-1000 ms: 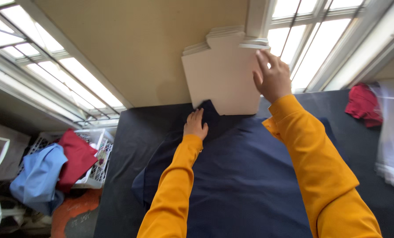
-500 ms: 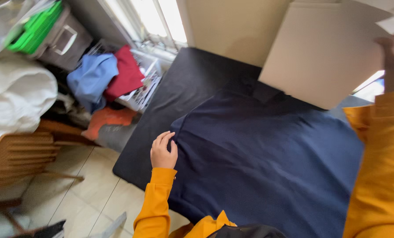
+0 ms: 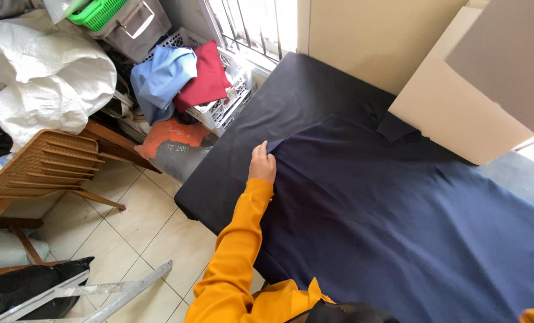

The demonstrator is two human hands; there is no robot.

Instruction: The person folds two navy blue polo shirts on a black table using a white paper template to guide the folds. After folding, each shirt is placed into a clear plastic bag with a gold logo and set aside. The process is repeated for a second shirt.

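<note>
A navy shirt (image 3: 398,215) lies spread flat on the dark-covered table (image 3: 291,101), and the left hand (image 3: 262,164), in an orange sleeve, has its fingers closed on the shirt's left edge, lifting a small fold. Past the table's corner, a white crate (image 3: 225,107) on the floor holds a blue cloth (image 3: 159,75) and a red cloth (image 3: 206,78). A pale cardboard sheet (image 3: 458,113) leans over the shirt's collar, cut off at the top, and the right hand is out of sight.
</note>
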